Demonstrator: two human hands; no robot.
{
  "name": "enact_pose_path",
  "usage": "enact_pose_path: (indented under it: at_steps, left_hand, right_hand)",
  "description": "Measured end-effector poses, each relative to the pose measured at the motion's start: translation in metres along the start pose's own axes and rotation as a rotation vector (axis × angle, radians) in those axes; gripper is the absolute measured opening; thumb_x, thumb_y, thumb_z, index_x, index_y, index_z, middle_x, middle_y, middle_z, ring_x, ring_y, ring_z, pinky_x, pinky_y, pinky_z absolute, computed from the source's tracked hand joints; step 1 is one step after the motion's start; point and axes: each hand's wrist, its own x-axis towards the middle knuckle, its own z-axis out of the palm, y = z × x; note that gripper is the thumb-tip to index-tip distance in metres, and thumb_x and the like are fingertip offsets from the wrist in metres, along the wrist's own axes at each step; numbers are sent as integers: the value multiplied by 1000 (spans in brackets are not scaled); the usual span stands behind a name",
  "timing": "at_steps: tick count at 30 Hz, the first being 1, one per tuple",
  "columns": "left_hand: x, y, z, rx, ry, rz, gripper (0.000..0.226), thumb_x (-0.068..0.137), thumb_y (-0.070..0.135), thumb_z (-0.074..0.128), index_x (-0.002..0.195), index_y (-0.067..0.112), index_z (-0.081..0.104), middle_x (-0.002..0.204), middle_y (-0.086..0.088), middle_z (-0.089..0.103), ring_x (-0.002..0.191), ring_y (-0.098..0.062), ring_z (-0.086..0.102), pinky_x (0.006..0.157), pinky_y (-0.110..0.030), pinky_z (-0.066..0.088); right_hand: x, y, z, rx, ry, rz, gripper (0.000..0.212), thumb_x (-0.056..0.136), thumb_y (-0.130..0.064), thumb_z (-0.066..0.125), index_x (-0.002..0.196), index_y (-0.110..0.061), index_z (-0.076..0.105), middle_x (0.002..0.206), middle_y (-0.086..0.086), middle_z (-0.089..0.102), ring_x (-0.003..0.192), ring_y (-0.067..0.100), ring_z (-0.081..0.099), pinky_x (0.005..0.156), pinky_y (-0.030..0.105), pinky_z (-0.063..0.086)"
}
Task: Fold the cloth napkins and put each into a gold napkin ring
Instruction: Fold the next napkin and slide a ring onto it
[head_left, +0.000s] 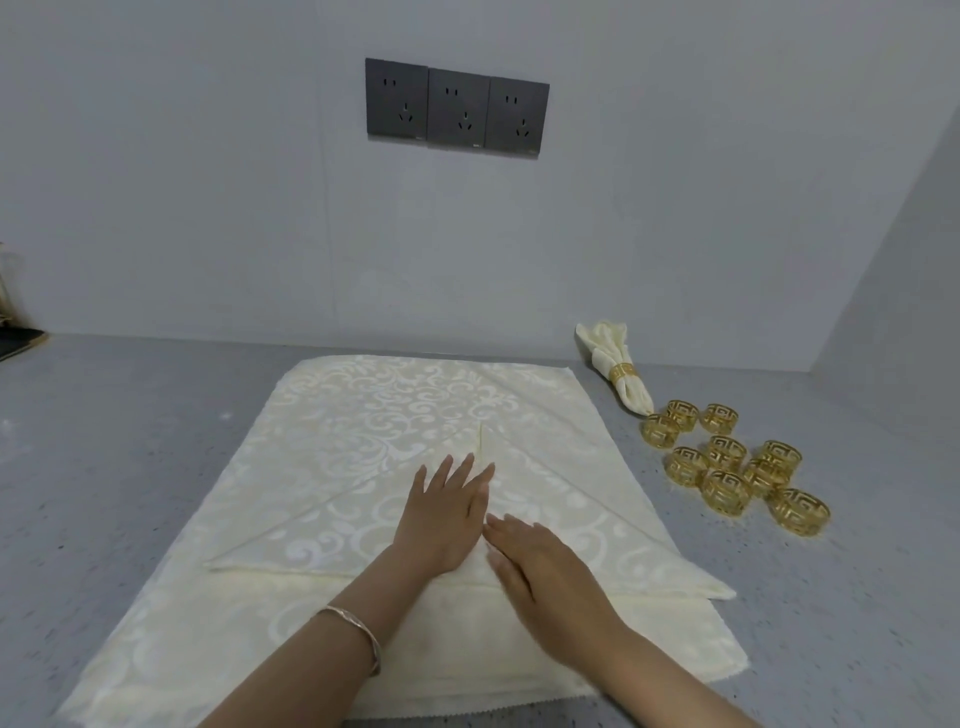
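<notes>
Napkin (332, 525) on top is folded to a triangle, point away from the person, lying on a stack of cream napkins (363, 395) on the grey bench (130, 441). Left hand (447, 514) presses flat on the triangle, fingers straight and spread, holding nothing. Right hand (540, 566) is also flat and unclenched, just beside it at the centre crease. Right of the stack: one finished napkin (608, 343) in a gold ring (623, 372) (close to the wall), with loose gold rings (726, 491) clustered nearer. Bracelet (358, 639) on left wrist.
</notes>
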Motion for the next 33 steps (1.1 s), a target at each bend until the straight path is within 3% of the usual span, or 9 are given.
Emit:
enact_pose_path:
  at_steps: [2, 4, 6, 9, 13, 18, 22, 28, 33]
  left_hand:
    - [2, 0, 1, 17, -5, 0, 48, 104, 35, 9, 152, 36, 10, 161, 9, 1, 148, -13, -7, 119, -38, -9]
    - [2, -1, 2, 23, -8, -6, 48, 104, 36, 10, 152, 36, 10, 161, 9, 0, 148, -14, -7, 119, -39, -9]
    - [3, -1, 3, 35, -14, -12, 49, 104, 40, 13, 152, 36, 9, 161, 8, 0, 148, -14, -8, 119, -39, -9]
    - [4, -2, 5, 66, -31, -19, 57, 99, 54, 19, 152, 36, 6, 161, 9, -4, 147, -14, -10, 119, -40, -9]
    - [4, -4, 4, 103, -69, -14, 65, 96, 62, 20, 152, 34, 2, 160, 7, -9, 147, -15, -13, 118, -41, -11]
    - [5, -2, 4, 110, -62, -12, 64, 97, 60, 20, 152, 33, 3, 160, 6, -8, 147, -16, -13, 118, -42, -11]
    - [4, -3, 5, 110, -44, -8, 63, 97, 59, 20, 153, 33, 3, 161, 5, -7, 147, -16, -13, 119, -42, -10]
    - [2, 0, 0, 95, -56, -8, 64, 97, 59, 21, 153, 32, 3, 161, 5, -6, 147, -16, -11, 119, -38, -8]
    - [-25, 3, -12, 72, 8, -66, 65, 97, 60, 15, 153, 31, -1, 161, 4, 0, 148, -20, -11, 117, -45, -13]
  right_hand:
    - [-3, 2, -1, 23, -70, -18, 71, 89, -62, 8, 149, -30, 26, 154, -17, 23, 142, -4, 11, 112, 10, -1]
    - [-5, 3, -9, 186, -58, 11, 57, 95, -58, 20, 145, -34, 35, 149, -20, 33, 137, -7, 24, 113, 14, 16]
    - [-2, 7, -23, 341, 38, 78, 47, 98, -53, 26, 136, -36, 48, 140, -23, 44, 127, -11, 37, 105, 8, 26]
    - [20, 26, -40, 155, 140, 111, 42, 101, -39, 30, 139, -27, 46, 144, -16, 42, 133, -2, 35, 105, 7, 20]
    - [49, 53, -28, -102, -90, 79, 51, 103, -38, 21, 151, -21, 18, 159, -8, 12, 146, 6, 4, 116, 23, 0]
    - [47, 64, -19, -78, -153, 118, 58, 99, -48, 13, 152, -24, 8, 159, -12, 1, 145, 2, -4, 117, 23, -3]
    - [17, 75, -25, -87, -142, 143, 52, 102, -42, 14, 151, -29, 3, 156, -19, -5, 142, -3, -8, 114, 17, -7]
    - [-34, 89, -43, -124, -197, 154, 64, 81, -62, -7, 141, -44, -13, 149, -30, -17, 136, -12, -19, 107, 9, -17]
    - [-43, 83, -54, -79, -217, 140, 73, 80, -66, 1, 148, -41, -1, 151, -28, -13, 138, -9, -16, 107, 11, -14]
